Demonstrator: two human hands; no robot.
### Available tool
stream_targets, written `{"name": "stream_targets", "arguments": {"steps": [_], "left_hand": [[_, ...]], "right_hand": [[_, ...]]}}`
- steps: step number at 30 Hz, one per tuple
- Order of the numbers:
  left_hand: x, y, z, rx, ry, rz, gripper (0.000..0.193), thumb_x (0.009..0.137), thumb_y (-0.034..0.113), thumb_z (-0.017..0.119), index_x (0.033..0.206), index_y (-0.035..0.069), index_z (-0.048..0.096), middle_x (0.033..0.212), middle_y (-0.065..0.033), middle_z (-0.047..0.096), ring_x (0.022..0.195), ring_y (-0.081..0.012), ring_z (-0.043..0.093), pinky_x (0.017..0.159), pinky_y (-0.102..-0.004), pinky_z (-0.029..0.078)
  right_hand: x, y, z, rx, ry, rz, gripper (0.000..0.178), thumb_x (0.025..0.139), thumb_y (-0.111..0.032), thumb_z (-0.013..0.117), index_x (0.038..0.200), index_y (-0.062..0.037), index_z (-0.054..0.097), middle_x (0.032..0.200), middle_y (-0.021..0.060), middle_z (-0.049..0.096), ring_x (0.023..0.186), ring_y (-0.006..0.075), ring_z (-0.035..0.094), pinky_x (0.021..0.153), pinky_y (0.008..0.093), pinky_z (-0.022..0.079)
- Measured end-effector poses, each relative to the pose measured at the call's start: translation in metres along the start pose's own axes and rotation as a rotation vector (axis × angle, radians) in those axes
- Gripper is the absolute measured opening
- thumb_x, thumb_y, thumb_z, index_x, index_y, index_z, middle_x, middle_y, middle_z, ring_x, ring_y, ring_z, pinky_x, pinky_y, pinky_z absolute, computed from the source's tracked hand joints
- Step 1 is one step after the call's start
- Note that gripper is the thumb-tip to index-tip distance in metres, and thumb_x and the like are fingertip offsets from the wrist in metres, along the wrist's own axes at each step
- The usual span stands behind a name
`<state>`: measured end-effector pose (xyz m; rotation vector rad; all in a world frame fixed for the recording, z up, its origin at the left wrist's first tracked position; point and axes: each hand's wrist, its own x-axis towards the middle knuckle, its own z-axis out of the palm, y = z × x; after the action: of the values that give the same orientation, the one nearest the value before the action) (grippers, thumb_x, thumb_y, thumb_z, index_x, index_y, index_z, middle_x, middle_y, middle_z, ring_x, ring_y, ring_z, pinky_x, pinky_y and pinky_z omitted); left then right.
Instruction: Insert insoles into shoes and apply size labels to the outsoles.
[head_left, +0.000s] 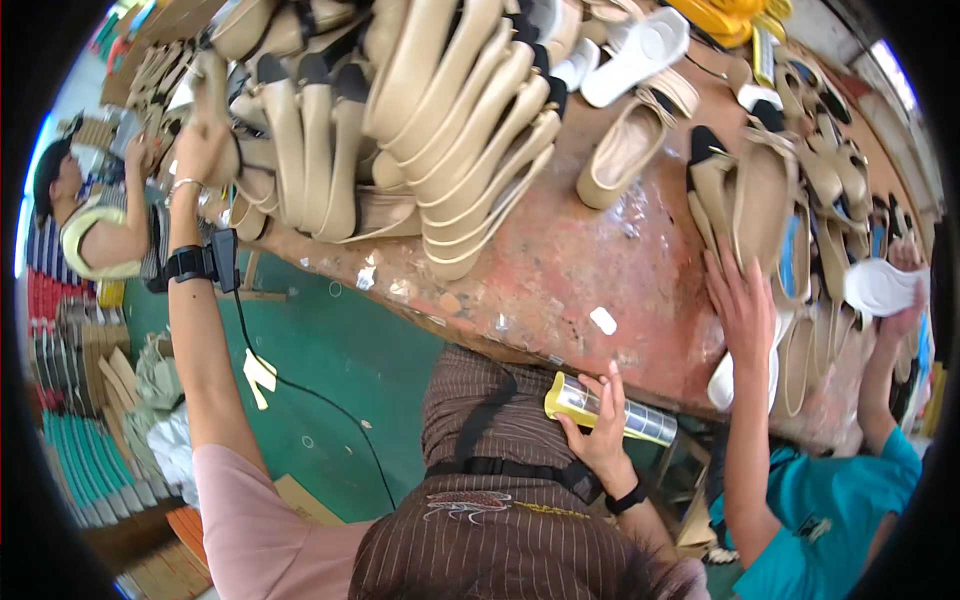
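My left hand is stretched to the far left, fingers closed round a beige shoe at the edge of a large pile. Beside it, beige flat shoes with black toe caps stand close together. A nested stack of beige shoes leans over the table's front edge. My right hand is low over my lap, thumb and fingers round a curled strip of silver labels with yellow backing. Part of that grip is hidden. One beige shoe lies alone on the table.
The worn reddish table carries a white scrap and white insoles. At the right, a co-worker in teal touches a beige shoe and holds a white insole. A black cable hangs from my left wrist.
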<state>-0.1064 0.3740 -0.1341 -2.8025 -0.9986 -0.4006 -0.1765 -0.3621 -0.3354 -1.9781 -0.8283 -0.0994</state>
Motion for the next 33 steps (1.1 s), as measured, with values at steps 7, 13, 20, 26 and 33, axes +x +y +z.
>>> {"name": "stream_targets", "arguments": {"steps": [7, 13, 20, 26, 33], "left_hand": [[-0.051, 0.094, 0.013, -0.259, 0.053, 0.161, 0.036, 0.09, 0.042, 0.068, 0.104, 0.009, 0.071, 0.096, -0.0225, 0.072, 0.095, -0.0407, 0.068, 0.084, -0.0449, 0.051], [-0.117, 0.145, -0.053, -0.497, 0.403, 0.209, 0.031, 0.091, 0.029, 0.07, 0.107, 0.002, 0.067, 0.107, -0.016, 0.073, 0.101, -0.0258, 0.068, 0.093, -0.0382, 0.049], [-0.266, 0.354, -0.159, -2.225, -0.797, 1.129, 0.009, 0.099, 0.009, 0.059, 0.104, 0.012, 0.067, 0.09, -0.0087, 0.068, 0.084, -0.0335, 0.068, 0.087, -0.0494, 0.056], [-0.341, 0.399, -0.166, -2.802, -0.629, 1.271, 0.032, 0.103, 0.017, 0.047, 0.122, 0.003, 0.068, 0.113, -0.0188, 0.06, 0.096, -0.0327, 0.06, 0.084, -0.0398, 0.049], [-0.358, 0.415, -0.175, -3.235, -0.912, 1.029, 0.034, 0.1, 0.015, 0.042, 0.118, 0.002, 0.068, 0.106, -0.0162, 0.06, 0.093, -0.0317, 0.059, 0.082, -0.0405, 0.048]], "right_hand": [[0.0, 0.003, -0.015, -0.074, -0.017, 0.007, 0.075, 0.081, 0.012, 0.067, 0.146, -0.0037, 0.033, 0.144, 0.0307, 0.044, 0.1, 0.0354, 0.069, 0.08, 0.0413, 0.059], [0.13, -0.054, -0.077, -0.224, 0.159, -0.104, 0.085, 0.082, 0.015, 0.063, 0.154, -0.0085, 0.024, 0.119, 0.0202, 0.066, 0.092, 0.0313, 0.071, 0.081, 0.0372, 0.057], [0.258, -0.035, -0.094, 0.016, 0.017, -0.55, 0.059, 0.104, -0.042, 0.045, 0.137, 0.0055, 0.05, 0.119, 0.0222, 0.067, 0.095, 0.0385, 0.07, 0.081, 0.0436, 0.057], [0.218, 0.048, -0.04, -0.28, -0.045, -0.231, 0.104, 0.068, 0.024, 0.054, 0.158, -0.0162, 0.021, 0.159, 0.028, 0.024, 0.136, 0.0459, 0.045, 0.106, 0.05, 0.047], [0.162, 0.02, -0.067, -0.382, 0.014, -0.006, 0.093, 0.074, 0.021, 0.046, 0.159, -0.0057, 0.018, 0.165, 0.024, 0.013, 0.149, 0.0419, 0.025, 0.121, 0.047, 0.027]]}}
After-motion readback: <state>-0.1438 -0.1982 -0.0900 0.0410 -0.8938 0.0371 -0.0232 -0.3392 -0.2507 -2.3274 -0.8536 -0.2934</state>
